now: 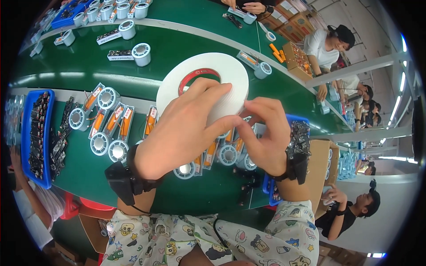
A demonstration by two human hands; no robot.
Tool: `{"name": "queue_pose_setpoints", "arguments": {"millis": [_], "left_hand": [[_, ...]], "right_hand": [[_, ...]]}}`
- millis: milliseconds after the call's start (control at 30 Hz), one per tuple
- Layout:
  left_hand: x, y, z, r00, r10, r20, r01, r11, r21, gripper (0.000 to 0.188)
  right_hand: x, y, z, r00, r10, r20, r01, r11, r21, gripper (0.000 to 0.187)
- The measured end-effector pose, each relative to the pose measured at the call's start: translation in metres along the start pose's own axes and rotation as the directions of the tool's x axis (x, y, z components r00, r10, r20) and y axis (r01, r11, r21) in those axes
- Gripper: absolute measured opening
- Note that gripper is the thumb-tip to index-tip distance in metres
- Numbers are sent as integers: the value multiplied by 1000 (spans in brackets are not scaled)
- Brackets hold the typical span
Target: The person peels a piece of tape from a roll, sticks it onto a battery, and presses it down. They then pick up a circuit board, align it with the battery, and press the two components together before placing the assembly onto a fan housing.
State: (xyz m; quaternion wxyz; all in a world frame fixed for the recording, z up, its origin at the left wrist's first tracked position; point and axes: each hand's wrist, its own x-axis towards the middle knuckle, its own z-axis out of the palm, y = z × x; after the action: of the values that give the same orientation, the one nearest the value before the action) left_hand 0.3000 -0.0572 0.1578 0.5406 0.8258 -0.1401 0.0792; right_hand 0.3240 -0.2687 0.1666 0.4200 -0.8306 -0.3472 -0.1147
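Observation:
A large roll of white tape [235,71] with a red-lined core [186,80] is held up over the green bench. My left hand [177,128] grips it from the near side, fingers over its face and thumb pointing toward the right edge. At that edge my right hand [268,137] is closed, its thumb and fingertips pinched against the roll close to the left thumb. Whether a loose tape end is between them is hidden. Below lie several light-blue round fan units [100,142] with orange battery cells [126,122] in their handles, partly covered by my hands.
Blue trays of dark circuit boards stand left [49,146] and right [289,119]. Beyond runs a green conveyor belt [177,42] carrying fan units [141,54]. A cardboard box [320,173] is at the right. Co-workers sit along the line; one person's hands [253,7] work at the top.

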Motion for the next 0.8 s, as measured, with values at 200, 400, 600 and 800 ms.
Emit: {"name": "queue_pose_setpoints", "arguments": {"millis": [200,400,600,800], "left_hand": [[-3,3,3,999,47,25,-48,998,51,55],[-4,5,-1,994,71,80,-70,997,-17,49],[-2,-3,-4,973,195,121,-178,975,-133,42],[3,-11,-10,893,399,207,-260,834,-487,41]], "right_hand": [[-6,2,-4,998,60,1,-59,981,185,26],[-8,1,-4,996,67,-61,-39,924,381,22],[-16,-24,-5,987,139,-82,-78,857,510,31],[-13,-36,-34,878,-421,226,363,896,257,56]]}}
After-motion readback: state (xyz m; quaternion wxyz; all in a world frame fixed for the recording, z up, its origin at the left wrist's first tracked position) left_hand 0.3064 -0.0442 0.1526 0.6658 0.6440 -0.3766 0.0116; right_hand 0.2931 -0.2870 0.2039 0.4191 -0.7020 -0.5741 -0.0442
